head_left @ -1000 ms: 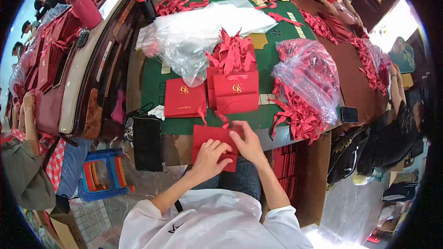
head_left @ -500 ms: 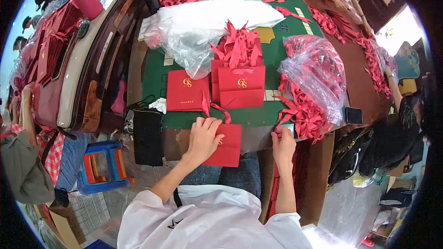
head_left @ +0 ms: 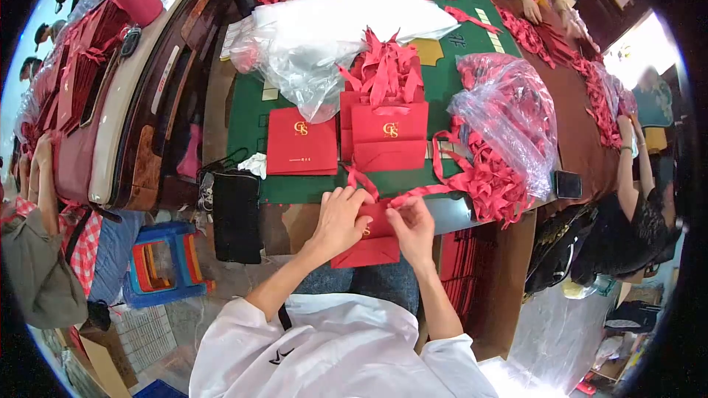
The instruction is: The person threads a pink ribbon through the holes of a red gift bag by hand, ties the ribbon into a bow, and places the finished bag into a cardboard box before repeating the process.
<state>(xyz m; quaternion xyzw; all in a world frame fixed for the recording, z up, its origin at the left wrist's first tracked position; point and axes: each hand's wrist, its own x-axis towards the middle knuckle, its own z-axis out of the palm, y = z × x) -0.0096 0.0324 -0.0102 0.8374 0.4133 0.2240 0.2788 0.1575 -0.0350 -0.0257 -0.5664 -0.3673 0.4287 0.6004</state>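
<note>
A small red paper bag [head_left: 367,252] hangs over the table's front edge, with my left hand [head_left: 343,220] closed on its upper left part. My right hand [head_left: 413,227] pinches a red ribbon [head_left: 424,190] at the bag's top right; the ribbon runs right toward a heap of ribbons [head_left: 490,184] under clear plastic. Another short ribbon loops up from the bag beside my left fingers. Beyond my hands, a flat red bag [head_left: 301,144] with gold print lies left of a stack of red bags [head_left: 389,136] topped with ribbon bows.
Clear plastic sheeting [head_left: 317,29] covers the green table's far left. A black pouch [head_left: 237,217] hangs at the front left, and a phone [head_left: 567,185] lies at the right. Co-workers' hands work at the right. Blue stools [head_left: 166,265] stand on the floor at left.
My right hand has moved left from the ribbon heap to the bag, drawing a ribbon along. The bag's lower part is now folded or tilted, and my left hand has shifted slightly right.
</note>
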